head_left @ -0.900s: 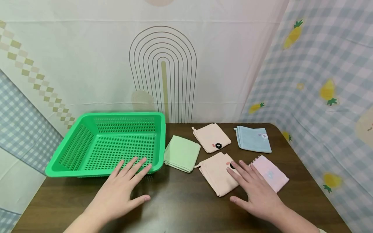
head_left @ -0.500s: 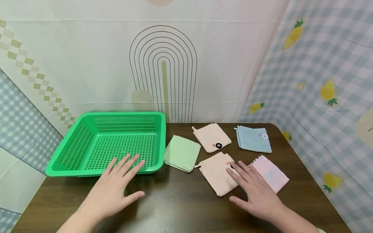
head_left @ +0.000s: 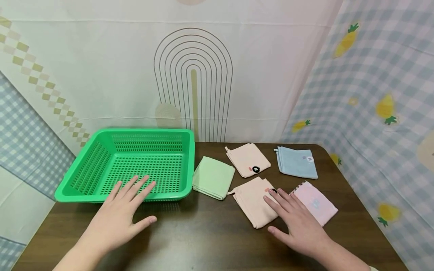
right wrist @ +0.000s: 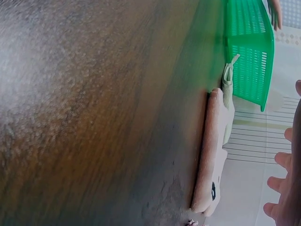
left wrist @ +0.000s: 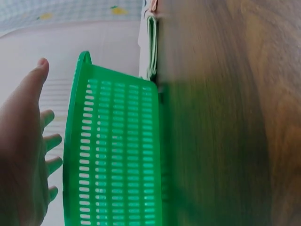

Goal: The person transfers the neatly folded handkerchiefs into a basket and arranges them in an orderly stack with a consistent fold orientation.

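My left hand (head_left: 116,218) hovers flat over the table (head_left: 210,244), fingers straight and spread, holding nothing; its fingertips reach over the near rim of the green basket (head_left: 101,197), though I cannot tell whether they touch it. In the left wrist view the hand (left wrist: 23,155) sits just above that rim (left wrist: 77,141) with the fingers loose. My right hand (head_left: 300,224) is likewise spread and relaxed, gripping nothing, with its fingertips (head_left: 271,194) over the corner of the near pink cloth (head_left: 252,201), the one with a small dark patch at its edge; whether they press on it I cannot say. To the right of that hand lies a paler pink cloth (head_left: 317,203), just beside my fingers. Further back lie three more folded cloths: a green cloth (head_left: 213,177) close to the basket's right wall, another pink cloth (head_left: 247,160) with a dark patch, and a blue cloth (head_left: 296,162) towards the far right corner. As I judge it, nothing has gone in so far: the basket is empty, all five cloths lie folded on the table, well apart from one another, and neither hand has taken hold of any. The whole of the gathering is left.
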A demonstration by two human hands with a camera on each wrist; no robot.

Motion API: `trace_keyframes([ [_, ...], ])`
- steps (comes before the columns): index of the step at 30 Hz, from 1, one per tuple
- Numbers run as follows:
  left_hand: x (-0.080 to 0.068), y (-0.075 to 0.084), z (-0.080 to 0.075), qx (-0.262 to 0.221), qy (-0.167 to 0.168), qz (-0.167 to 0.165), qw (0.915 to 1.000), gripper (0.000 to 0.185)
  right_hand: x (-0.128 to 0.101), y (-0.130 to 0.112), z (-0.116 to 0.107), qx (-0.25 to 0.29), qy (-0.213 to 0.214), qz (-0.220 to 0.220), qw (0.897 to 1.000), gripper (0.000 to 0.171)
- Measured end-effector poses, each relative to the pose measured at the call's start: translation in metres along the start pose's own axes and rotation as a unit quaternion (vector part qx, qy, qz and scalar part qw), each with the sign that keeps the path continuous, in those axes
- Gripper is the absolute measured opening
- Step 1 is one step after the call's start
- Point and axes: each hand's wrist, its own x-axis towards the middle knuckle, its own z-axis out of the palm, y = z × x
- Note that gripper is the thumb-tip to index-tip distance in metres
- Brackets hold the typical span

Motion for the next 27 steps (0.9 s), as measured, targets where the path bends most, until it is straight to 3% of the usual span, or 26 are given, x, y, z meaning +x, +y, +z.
trace_keyframes([
  [27, -0.017, -0.037, -0.011, -0.006, 0.001, -0.048, 0.9988, 0.086, 0.004, -0.002, 0.008, -0.003, -0.016, 0.027, 1.000, 0.077],
])
